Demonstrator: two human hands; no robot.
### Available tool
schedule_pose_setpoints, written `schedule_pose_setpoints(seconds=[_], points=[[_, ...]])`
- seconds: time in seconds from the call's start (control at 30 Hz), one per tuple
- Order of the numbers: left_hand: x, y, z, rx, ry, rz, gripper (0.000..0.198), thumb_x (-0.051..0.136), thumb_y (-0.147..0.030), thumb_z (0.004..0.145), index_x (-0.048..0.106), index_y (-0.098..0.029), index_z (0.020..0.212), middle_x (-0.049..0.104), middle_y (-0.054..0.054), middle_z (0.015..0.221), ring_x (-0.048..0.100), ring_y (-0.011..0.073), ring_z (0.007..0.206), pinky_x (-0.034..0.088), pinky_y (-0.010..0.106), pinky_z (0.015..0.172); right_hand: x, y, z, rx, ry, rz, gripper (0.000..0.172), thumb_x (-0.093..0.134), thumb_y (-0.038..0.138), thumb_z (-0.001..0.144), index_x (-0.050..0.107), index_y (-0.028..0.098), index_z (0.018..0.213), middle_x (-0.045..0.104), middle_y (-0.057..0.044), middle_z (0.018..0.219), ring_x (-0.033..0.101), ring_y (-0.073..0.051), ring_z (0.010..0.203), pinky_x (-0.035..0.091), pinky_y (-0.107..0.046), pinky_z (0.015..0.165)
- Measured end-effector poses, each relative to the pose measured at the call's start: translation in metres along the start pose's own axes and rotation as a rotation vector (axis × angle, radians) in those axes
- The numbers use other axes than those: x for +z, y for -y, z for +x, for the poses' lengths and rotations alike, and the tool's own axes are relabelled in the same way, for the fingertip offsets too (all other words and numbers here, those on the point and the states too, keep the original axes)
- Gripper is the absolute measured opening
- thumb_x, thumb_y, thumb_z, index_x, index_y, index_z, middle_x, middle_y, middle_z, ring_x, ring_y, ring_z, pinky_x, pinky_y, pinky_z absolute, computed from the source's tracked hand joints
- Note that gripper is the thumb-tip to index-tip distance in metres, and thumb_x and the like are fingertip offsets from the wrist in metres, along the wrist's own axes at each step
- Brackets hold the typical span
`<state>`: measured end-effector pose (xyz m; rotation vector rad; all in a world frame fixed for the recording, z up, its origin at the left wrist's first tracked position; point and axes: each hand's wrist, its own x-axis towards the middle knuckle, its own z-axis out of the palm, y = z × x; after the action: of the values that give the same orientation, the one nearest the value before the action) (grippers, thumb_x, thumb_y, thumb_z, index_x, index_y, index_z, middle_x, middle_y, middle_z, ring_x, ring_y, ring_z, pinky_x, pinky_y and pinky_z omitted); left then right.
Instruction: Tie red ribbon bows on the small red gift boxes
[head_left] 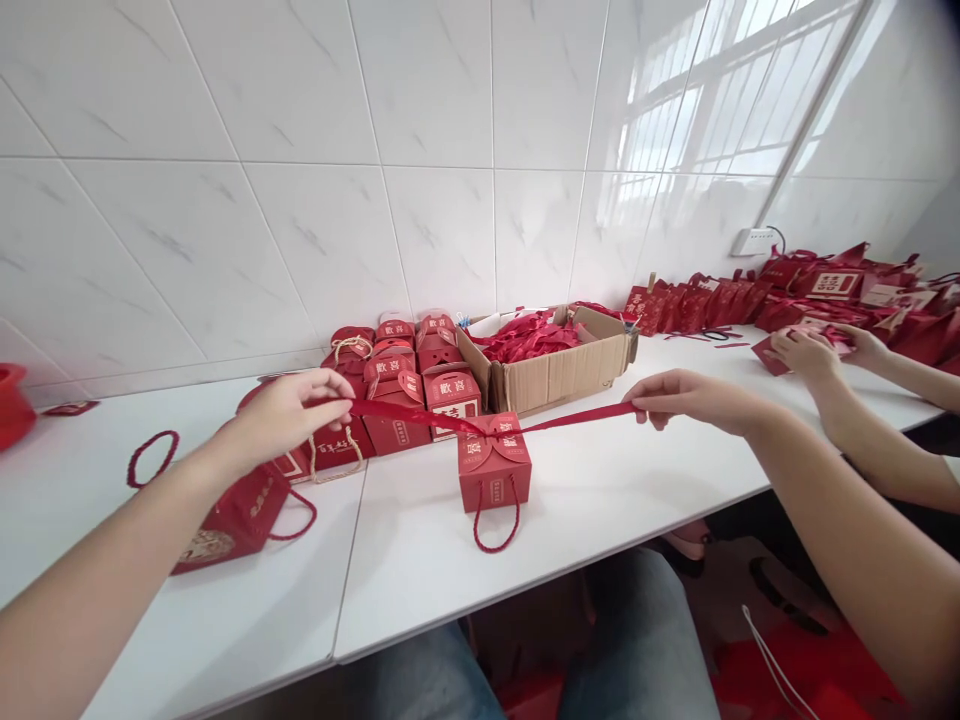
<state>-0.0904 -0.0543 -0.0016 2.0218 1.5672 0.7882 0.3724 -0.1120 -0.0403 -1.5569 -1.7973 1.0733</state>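
A small red gift box (493, 475) with a rope handle hanging over its front sits on the white table before me. Red ribbon (570, 416) crosses at the middle of its lid and stretches out to both sides. My left hand (300, 412) pinches one end of the ribbon, level with the stacked boxes. Off to the right, my right hand (679, 400) pinches the other end between thumb and fingers. Both ribbon halves look taut. Under my left forearm lies a larger red box (244, 515) with rope handles, partly hidden by the arm.
Several red boxes (390, 400) are stacked against the tiled wall. An open cardboard box (559, 375) full of red ribbons stands beside them. Finished-looking red boxes (832, 285) pile up at the far right, where another person's hands (810, 350) hold a box. Scissors (712, 335) lie nearby.
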Motion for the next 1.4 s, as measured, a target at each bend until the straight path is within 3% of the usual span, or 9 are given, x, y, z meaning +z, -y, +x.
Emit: schedule_pose_setpoints(seconds=[0.1, 0.27, 0.4, 0.57, 1.0, 1.13, 1.23, 1.3, 1.4], points=[[-0.013, -0.029, 0.011, 0.153, -0.073, 0.083, 0.01, 0.063, -0.033, 0.076, 0.064, -0.025, 0.081, 0.07, -0.003, 0.089, 0.06, 0.0172, 0.078, 0.048, 0.034, 0.078, -0.016, 0.031, 0.001, -0.118, -0.076, -0.129, 0.028, 0.062, 0.045, 0.079, 0.071, 0.022, 0.092, 0.067, -0.005, 0.081, 0.058, -0.015, 0.067, 0.048, -0.032, 0.063], [-0.011, -0.084, 0.029, 0.342, -0.107, 0.193, 0.01, 0.066, -0.024, 0.073, 0.071, -0.023, 0.081, 0.07, -0.001, 0.079, 0.061, 0.0144, 0.067, 0.048, 0.03, 0.071, -0.013, 0.098, 0.014, -0.374, -0.317, -0.318, 0.02, 0.066, 0.036, 0.078, 0.074, 0.022, 0.091, 0.067, -0.004, 0.08, 0.058, -0.013, 0.063, 0.046, -0.028, 0.051], [0.008, -0.117, 0.035, 0.429, -0.127, 0.11, 0.007, 0.067, -0.017, 0.072, 0.069, -0.018, 0.078, 0.066, 0.001, 0.075, 0.06, 0.0135, 0.063, 0.048, 0.029, 0.064, 0.009, 0.134, 0.033, -0.575, -0.412, -0.212, 0.038, 0.073, 0.026, 0.073, 0.065, 0.018, 0.109, 0.064, -0.004, 0.08, 0.057, -0.011, 0.061, 0.044, -0.026, 0.05], [0.032, -0.134, 0.034, 0.49, -0.15, -0.252, 0.027, 0.065, -0.01, 0.077, 0.056, -0.017, 0.102, 0.063, 0.0, 0.076, 0.061, 0.0121, 0.064, 0.052, 0.03, 0.066, 0.037, 0.148, 0.052, -0.675, -0.421, 0.054, 0.052, 0.075, 0.035, 0.071, 0.052, 0.018, 0.115, 0.056, 0.001, 0.079, 0.055, -0.009, 0.061, 0.044, -0.026, 0.055], [0.038, -0.134, 0.033, 0.47, -0.121, -0.318, 0.033, 0.064, -0.02, 0.079, 0.047, -0.019, 0.107, 0.064, 0.001, 0.079, 0.064, 0.0148, 0.069, 0.051, 0.03, 0.065, 0.055, 0.155, 0.067, -0.695, -0.468, 0.109, 0.043, 0.073, 0.037, 0.072, 0.054, 0.018, 0.105, 0.058, 0.001, 0.074, 0.057, -0.011, 0.063, 0.044, -0.026, 0.054], [0.021, -0.119, 0.026, 0.358, -0.256, 0.173, 0.043, 0.063, -0.017, 0.075, 0.047, -0.019, 0.114, 0.064, 0.004, 0.083, 0.063, 0.0232, 0.084, 0.049, 0.04, 0.079, 0.032, 0.141, 0.045, -0.586, -0.515, -0.143, 0.047, 0.074, 0.034, 0.071, 0.057, 0.018, 0.112, 0.06, -0.002, 0.073, 0.058, -0.015, 0.063, 0.047, -0.031, 0.056], [0.022, -0.099, 0.018, 0.348, -0.43, 0.683, 0.045, 0.056, -0.008, 0.07, 0.052, -0.013, 0.114, 0.059, 0.015, 0.11, 0.048, 0.0372, 0.115, 0.035, 0.054, 0.097, 0.017, 0.122, 0.025, -0.442, -0.644, -0.471, 0.044, 0.075, 0.033, 0.068, 0.063, 0.02, 0.109, 0.064, -0.008, 0.087, 0.062, -0.024, 0.077, 0.051, -0.04, 0.066], [0.036, -0.083, 0.015, 0.451, -0.306, 0.758, 0.038, 0.051, -0.008, 0.071, 0.057, -0.011, 0.108, 0.053, 0.017, 0.121, 0.042, 0.0373, 0.121, 0.033, 0.052, 0.101, 0.02, 0.109, 0.019, -0.399, -0.699, -0.583, 0.035, 0.068, 0.036, 0.075, 0.067, 0.02, 0.106, 0.063, -0.012, 0.103, 0.062, -0.029, 0.09, 0.051, -0.047, 0.076], [0.071, -0.061, 0.013, 0.498, 0.191, 0.569, 0.024, 0.045, -0.016, 0.078, 0.06, -0.016, 0.097, 0.056, 0.011, 0.112, 0.055, 0.0261, 0.105, 0.045, 0.038, 0.091, 0.046, 0.091, 0.027, -0.486, -0.454, -0.571, 0.034, 0.058, 0.041, 0.083, 0.068, 0.02, 0.107, 0.064, -0.011, 0.115, 0.06, -0.029, 0.106, 0.048, -0.047, 0.091]])
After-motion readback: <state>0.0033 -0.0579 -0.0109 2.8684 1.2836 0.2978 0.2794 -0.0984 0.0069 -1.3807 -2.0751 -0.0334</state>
